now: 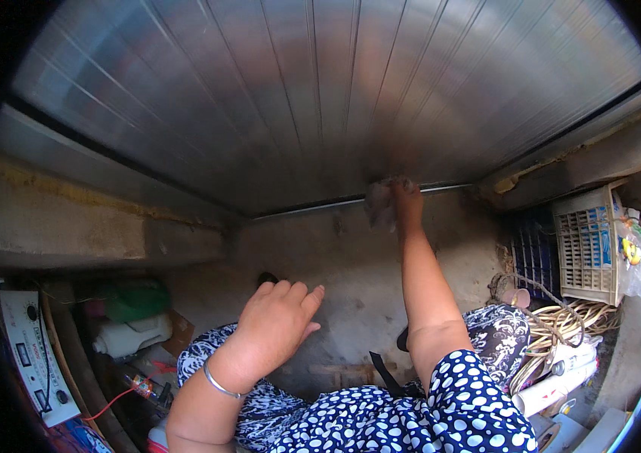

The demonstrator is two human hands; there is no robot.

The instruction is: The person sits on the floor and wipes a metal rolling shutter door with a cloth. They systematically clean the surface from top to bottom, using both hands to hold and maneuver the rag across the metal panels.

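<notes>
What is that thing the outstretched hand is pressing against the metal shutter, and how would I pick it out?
Start at the big ribbed metal shutter filling the top of the view and follow it down to its bottom edge, where it meets the concrete floor. There the right hand holds a small crumpled cloth against the shutter. It is the only soft, pale grey, blurred thing there.

Bare floor (351, 264) between left clutter (128, 321) and crate (586, 245).

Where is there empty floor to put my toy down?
The bare concrete floor between the left hand and the right hand with its cloth is free. The left corner by the white jug and the right side around the crate and coiled rope are crowded.
</notes>
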